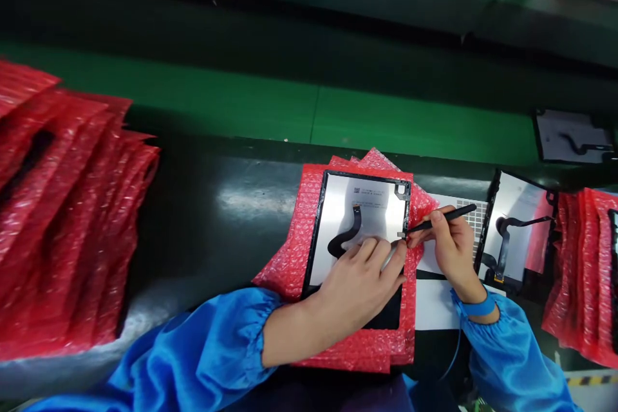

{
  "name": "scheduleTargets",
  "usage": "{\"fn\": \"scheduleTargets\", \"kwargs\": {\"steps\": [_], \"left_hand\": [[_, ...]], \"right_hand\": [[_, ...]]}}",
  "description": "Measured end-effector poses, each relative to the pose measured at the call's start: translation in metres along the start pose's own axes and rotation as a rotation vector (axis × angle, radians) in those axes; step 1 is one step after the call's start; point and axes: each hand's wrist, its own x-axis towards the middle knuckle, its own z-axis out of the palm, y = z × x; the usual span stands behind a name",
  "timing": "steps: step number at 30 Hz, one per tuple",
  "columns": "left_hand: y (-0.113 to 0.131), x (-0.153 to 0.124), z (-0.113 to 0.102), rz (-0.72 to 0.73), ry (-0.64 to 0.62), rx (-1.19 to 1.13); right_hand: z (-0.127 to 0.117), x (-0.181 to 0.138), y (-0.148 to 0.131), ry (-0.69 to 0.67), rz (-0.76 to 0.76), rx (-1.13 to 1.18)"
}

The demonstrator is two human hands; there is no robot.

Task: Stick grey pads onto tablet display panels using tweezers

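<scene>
A display panel with a silvery back and black frame lies on red bubble-wrap bags in front of me. A black flex cable curves over its back. My left hand lies across the panel's lower part, fingers bent and pressed together near the right edge; what they pinch, if anything, is hidden. My right hand grips a slim black pen-like tool, its tip at the panel's right edge beside the left fingertips. A blue band circles the right wrist.
Stacked red bubble-wrap bags fill the left side. To the right lie another panel with cables, a white gridded sheet and more red bags. Another panel lies farther back. A dark shelf edge runs across the back.
</scene>
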Motion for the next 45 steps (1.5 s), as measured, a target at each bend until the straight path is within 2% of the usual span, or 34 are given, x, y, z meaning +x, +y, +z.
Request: {"fn": "scheduleTargets", "kwargs": {"steps": [10,16,23,26,30,32,34,37,39,42,45], "left_hand": [[-0.001,0.001,-0.001,0.010,0.012,-0.003],[-0.002,0.000,0.001,-0.006,0.065,-0.012],[-0.002,0.002,0.002,-0.002,0.026,-0.050],[-0.010,0.004,0.000,-0.036,-0.007,-0.187],[-0.019,0.005,-0.011,-0.118,0.003,-0.504],[-0.011,0.003,-0.017,-0.085,0.026,-0.550],[0.009,0.000,-0.021,0.051,0.013,-0.479],[0.049,-0.004,-0.017,0.296,-0.100,-0.330],[0.075,-0.003,-0.009,0.400,-0.149,-0.244],[0.101,0.002,0.010,0.460,-0.164,-0.122],[0.111,0.008,0.029,0.421,-0.210,-0.056]], "right_hand": [[0.001,-0.002,0.002,0.006,0.008,-0.006],[0.001,-0.003,0.000,-0.004,-0.013,-0.001],[0.002,0.000,0.001,0.027,0.015,0.016],[-0.010,-0.001,-0.004,0.094,-0.008,0.053],[-0.048,-0.023,-0.020,0.203,-0.119,0.024],[-0.071,-0.044,-0.025,0.247,-0.153,-0.026],[-0.094,-0.066,-0.027,0.257,-0.150,-0.092],[-0.123,-0.095,-0.020,0.225,-0.099,-0.190],[-0.139,-0.108,-0.011,0.200,-0.039,-0.259],[-0.159,-0.122,0.005,0.195,0.039,-0.356],[-0.170,-0.129,0.017,0.206,0.080,-0.388]]}}
